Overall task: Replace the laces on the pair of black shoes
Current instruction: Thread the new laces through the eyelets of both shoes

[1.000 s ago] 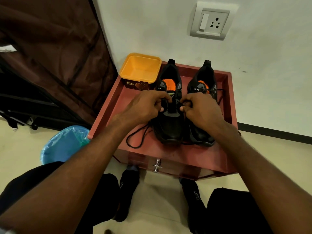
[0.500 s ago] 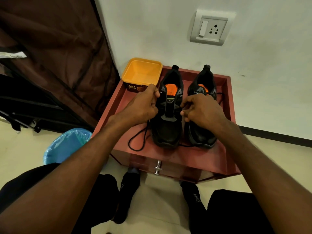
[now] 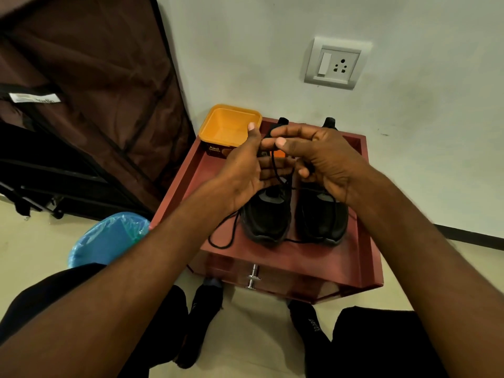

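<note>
Up over the left-hand shoe (image 3: pixel 268 214), a black lace (image 3: pixel 276 170) runs from the shoe's front eyelets to both hands, which are raised above the pair. The right hand (image 3: pixel 324 159) pinches the lace end between thumb and forefinger, other fingers loosely curled. The left hand (image 3: pixel 245 167) has its thumb up and fingers curled toward the lace; it looks like it's holding or steadying the other strand, but I can't tell for sure whether it has a real grip.

My guess is this is the threading stage on the first shoe, low down near the toe. To do it well, I'd keep both strands even in length before moving up, pull the slack through so the bar at the bottom sits flat, and feed the tip through each eyelet from the same side every time so the crosses match. Don't yank, or the light shoe will just lift off the surface.

Both shoes are black with orange insides showing at the collar, toes pointing at the person, side by side and nearly touching. The other shoe (image 3: pixel 323 214) sits to its right. A loose loop of lace trails off the left-hand shoe toward the front edge.

They're sitting on a reddish tray-topped cabinet (image 3: pixel 365 241) with a metal knob (image 3: pixel 253 276), a yellow tub (image 3: pixel 229 124) in the back corner. Blue-lined bin (image 3: pixel 109 238) on the floor, wall socket (image 3: pixel 336 62) above.
</note>
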Action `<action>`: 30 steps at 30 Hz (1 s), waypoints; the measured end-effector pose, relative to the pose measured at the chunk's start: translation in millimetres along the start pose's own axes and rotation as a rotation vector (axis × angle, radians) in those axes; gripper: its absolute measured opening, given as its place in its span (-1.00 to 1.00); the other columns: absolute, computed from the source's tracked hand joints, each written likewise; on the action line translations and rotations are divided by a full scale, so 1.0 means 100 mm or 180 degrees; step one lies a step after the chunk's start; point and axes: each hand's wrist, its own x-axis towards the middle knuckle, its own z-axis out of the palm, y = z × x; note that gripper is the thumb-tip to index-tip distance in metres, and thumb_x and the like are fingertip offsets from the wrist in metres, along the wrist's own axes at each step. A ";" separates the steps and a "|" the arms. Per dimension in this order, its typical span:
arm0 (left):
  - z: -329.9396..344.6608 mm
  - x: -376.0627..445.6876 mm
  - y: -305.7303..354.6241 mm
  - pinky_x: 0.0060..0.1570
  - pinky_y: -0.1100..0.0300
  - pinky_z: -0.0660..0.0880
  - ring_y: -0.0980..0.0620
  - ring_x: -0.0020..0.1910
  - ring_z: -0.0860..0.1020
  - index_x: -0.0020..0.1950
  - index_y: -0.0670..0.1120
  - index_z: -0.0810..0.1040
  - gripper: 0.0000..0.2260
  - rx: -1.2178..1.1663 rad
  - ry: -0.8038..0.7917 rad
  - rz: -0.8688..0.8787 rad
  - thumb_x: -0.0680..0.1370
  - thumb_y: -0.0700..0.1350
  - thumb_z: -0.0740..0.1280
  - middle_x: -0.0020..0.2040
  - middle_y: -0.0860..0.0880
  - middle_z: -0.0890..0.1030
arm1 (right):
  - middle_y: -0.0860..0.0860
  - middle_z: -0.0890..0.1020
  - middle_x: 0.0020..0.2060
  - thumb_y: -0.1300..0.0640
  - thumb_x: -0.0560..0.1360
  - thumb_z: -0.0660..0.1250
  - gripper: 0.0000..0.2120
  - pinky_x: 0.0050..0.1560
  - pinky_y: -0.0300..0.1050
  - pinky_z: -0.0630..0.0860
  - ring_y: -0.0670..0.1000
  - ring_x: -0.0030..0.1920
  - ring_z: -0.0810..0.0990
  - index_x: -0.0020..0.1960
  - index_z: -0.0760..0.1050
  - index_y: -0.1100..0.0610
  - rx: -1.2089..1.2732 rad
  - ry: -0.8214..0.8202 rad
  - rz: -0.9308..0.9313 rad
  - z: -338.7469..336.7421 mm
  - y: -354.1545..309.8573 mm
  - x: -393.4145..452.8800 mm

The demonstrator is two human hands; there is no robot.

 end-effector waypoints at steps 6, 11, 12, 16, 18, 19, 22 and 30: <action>-0.12 -0.02 0.10 0.32 -0.07 0.46 -0.11 0.08 0.71 0.42 -0.19 0.45 -0.31 0.0468 -0.0247 -0.0023 0.67 0.36 -0.04 -0.16 -0.13 0.70 | -0.04 0.77 -0.02 0.10 0.58 0.43 -0.85 -0.46 -0.27 0.31 -0.10 -0.47 0.42 0.14 0.65 0.08 0.0243 0.0558 0.0197 -0.09 0.00 0.00; -0.30 0.04 0.30 -0.17 0.07 0.50 0.07 -0.49 0.46 0.06 -0.16 0.55 -0.75 0.1301 0.0971 0.0540 0.68 0.03 0.31 -0.45 0.02 0.45 | 0.11 0.68 -0.21 0.12 0.53 0.32 -0.87 -0.34 -0.11 0.53 0.09 -0.33 0.58 -0.10 0.63 0.11 -0.1955 0.1888 0.0461 -0.37 0.20 0.04; -0.35 0.06 0.33 -0.21 0.09 0.48 0.08 -0.46 0.44 0.02 -0.14 0.54 -0.84 0.1558 0.1152 0.0697 0.66 -0.04 0.34 -0.39 0.02 0.47 | 0.12 0.65 -0.20 0.11 0.51 0.32 -0.88 -0.24 -0.06 0.52 0.16 -0.26 0.57 -0.10 0.62 0.11 -0.2740 0.2040 0.0523 -0.42 0.23 0.02; -0.38 0.03 0.35 -0.41 0.28 0.42 0.14 -0.40 0.43 0.05 -0.11 0.56 -0.97 0.1842 0.1130 0.0778 0.64 -0.19 0.34 -0.32 0.02 0.49 | 0.07 0.63 0.13 0.20 0.44 0.38 -0.73 -0.09 -0.10 0.48 0.13 0.02 0.61 0.13 0.65 0.07 -0.3605 0.1361 0.0031 -0.39 0.34 0.02; -0.29 0.00 0.30 -0.49 0.33 0.37 0.16 -0.48 0.41 0.05 -0.11 0.56 -0.96 0.1865 0.0826 0.0748 0.63 -0.16 0.38 -0.39 0.03 0.51 | -0.12 0.63 0.18 0.18 0.55 0.40 -0.69 0.04 -0.18 0.55 -0.07 0.08 0.63 0.28 0.63 0.02 -0.2628 0.0710 -0.0368 -0.19 0.31 0.03; -0.25 -0.01 0.27 -0.50 0.32 0.36 0.16 -0.50 0.41 0.03 -0.10 0.55 -0.93 0.1872 0.0660 0.0752 0.63 -0.13 0.40 -0.42 0.03 0.51 | -0.14 0.67 0.14 0.15 0.58 0.42 -0.71 0.10 -0.23 0.57 -0.15 0.07 0.65 0.30 0.62 0.03 -0.2025 0.0348 -0.0405 -0.10 0.29 0.03; -0.20 0.01 0.22 -0.46 0.25 0.38 0.11 -0.48 0.43 0.00 -0.09 0.56 -0.87 0.1788 0.0324 0.0748 0.61 -0.07 0.45 -0.42 0.02 0.54 | 0.03 0.75 -0.12 0.13 0.57 0.47 -0.81 -0.06 -0.32 0.58 -0.18 -0.13 0.70 0.16 0.70 0.15 -0.1167 0.0030 -0.0417 0.00 0.25 0.02; -0.30 0.03 0.26 -0.43 0.25 0.39 0.11 -0.45 0.48 0.01 -0.11 0.57 -0.95 0.1844 0.0397 0.0805 0.66 -0.17 0.34 -0.34 0.01 0.62 | 0.00 0.68 -0.26 0.17 0.54 0.35 -0.88 -0.33 -0.21 0.48 -0.02 -0.29 0.62 -0.11 0.66 0.09 -0.3265 0.1597 -0.0093 -0.23 0.38 0.04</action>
